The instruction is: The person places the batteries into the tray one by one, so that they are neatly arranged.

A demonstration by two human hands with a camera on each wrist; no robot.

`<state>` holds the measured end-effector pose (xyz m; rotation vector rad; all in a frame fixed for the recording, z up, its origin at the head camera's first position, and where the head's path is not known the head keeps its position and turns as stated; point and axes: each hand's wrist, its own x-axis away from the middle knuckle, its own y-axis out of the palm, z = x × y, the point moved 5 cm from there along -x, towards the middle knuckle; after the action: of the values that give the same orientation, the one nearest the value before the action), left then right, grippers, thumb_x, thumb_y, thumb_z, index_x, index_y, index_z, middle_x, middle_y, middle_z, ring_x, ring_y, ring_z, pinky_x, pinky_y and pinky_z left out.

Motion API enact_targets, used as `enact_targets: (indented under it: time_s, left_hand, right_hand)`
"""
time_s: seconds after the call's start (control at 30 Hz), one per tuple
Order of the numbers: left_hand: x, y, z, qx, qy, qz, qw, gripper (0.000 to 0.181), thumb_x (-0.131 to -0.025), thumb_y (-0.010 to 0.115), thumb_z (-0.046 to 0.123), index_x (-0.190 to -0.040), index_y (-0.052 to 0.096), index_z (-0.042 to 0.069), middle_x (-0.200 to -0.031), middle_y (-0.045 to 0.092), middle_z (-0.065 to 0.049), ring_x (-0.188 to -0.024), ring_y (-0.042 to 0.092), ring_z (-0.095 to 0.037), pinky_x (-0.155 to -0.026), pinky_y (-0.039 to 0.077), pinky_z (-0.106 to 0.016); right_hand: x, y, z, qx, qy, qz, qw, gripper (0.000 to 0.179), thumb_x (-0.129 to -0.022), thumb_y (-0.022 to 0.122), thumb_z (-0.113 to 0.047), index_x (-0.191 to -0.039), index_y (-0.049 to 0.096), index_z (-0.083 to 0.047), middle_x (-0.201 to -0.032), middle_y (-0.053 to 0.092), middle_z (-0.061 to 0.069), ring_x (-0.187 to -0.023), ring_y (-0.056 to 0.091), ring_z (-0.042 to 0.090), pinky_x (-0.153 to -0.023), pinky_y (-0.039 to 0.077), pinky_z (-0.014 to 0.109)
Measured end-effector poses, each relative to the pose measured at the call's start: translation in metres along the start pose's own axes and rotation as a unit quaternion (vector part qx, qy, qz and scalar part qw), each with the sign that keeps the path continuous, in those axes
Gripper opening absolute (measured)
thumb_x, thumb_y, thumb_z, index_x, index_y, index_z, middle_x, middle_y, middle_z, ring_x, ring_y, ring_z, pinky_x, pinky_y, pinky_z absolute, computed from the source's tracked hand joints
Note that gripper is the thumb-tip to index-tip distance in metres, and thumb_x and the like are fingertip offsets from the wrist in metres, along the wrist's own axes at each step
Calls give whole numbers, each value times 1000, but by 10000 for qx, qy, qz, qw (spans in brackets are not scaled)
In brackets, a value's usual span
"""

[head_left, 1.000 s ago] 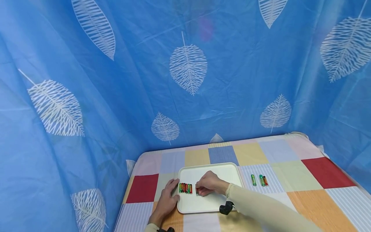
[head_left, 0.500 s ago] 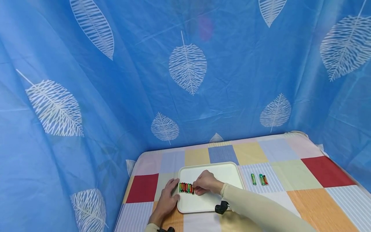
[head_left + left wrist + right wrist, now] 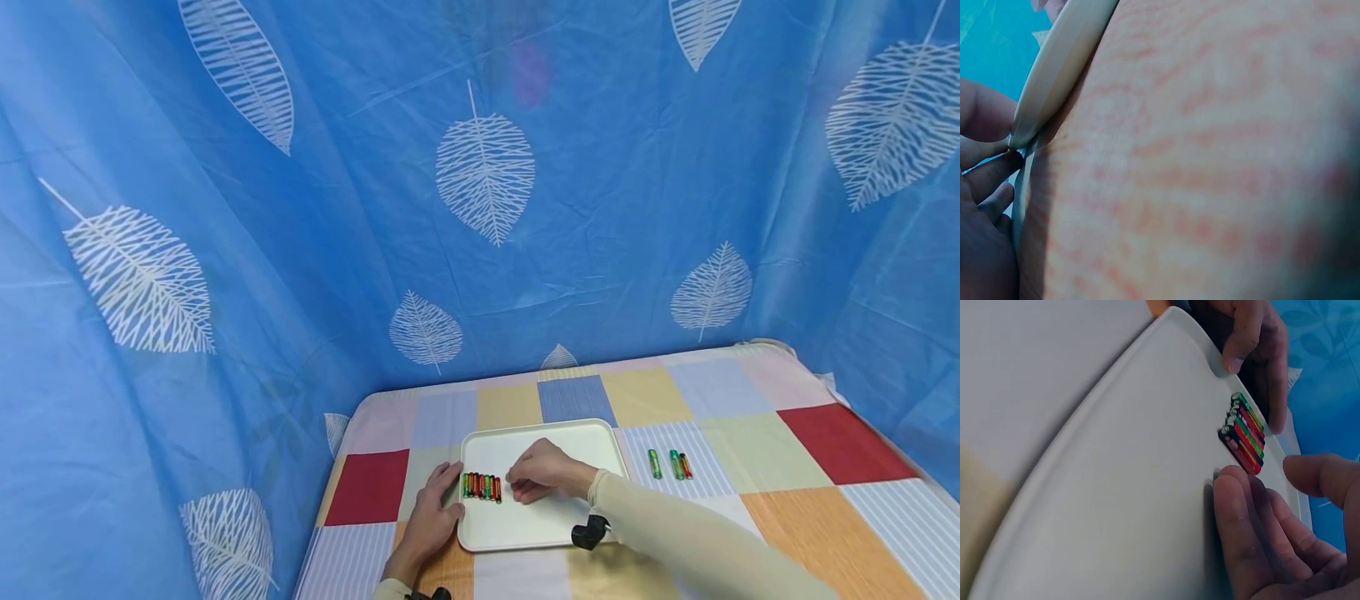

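A white tray (image 3: 540, 533) lies on the table, and a row of several red and green batteries (image 3: 482, 487) stands side by side along its left end. My right hand (image 3: 546, 472) is over the tray just right of that row. In the right wrist view, its thumb (image 3: 1316, 475) is spread apart from the fingers, with nothing between them. My left hand (image 3: 431, 517) rests beside the tray's left edge, fingers fairly straight, the thumb (image 3: 1235, 356) and fingertips touching the rim. The left wrist view shows its fingers (image 3: 994, 175) close against the tray rim (image 3: 1054, 81).
Right of the tray, on the patchwork tablecloth (image 3: 832, 533), lie a green battery (image 3: 656, 464), another green battery (image 3: 677, 465) and a slimmer red one (image 3: 686, 467). A blue leaf-print curtain (image 3: 585, 250) hangs behind and at the sides of the table.
My right hand slid a red battery left against the end of the row, let go of it and drew back slightly to the right. The left hand has stayed at the tray's edge.
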<state>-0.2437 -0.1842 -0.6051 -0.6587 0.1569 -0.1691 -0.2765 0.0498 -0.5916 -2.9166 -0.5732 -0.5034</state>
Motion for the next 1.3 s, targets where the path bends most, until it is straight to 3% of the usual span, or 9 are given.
enact_targets:
  time_s: [0.63,1.3]
  left_hand:
    - [-1,1,-3,-6,-67,15,10000,72,-87,64,0,-158,56,2,-168,42,-31,-155,39,-57,-121,23,-85]
    - [-2,2,-5,68,-74,-89,9999,73,-87,64,-1,-160,54,1,-169,41,-32,-156,38,-57,-124,25,-80]
  right_hand:
    - [31,-61,1,-486,390,-389,9973,34,-97,80,-15,-117,74,12,-96,82,16,-78,79,16,-75,68,32]
    - [91,-148,6,-960,394,-328,9941,44,-103,76,-20,-131,68,12,-110,83,14,-96,83,18,-89,67,35]
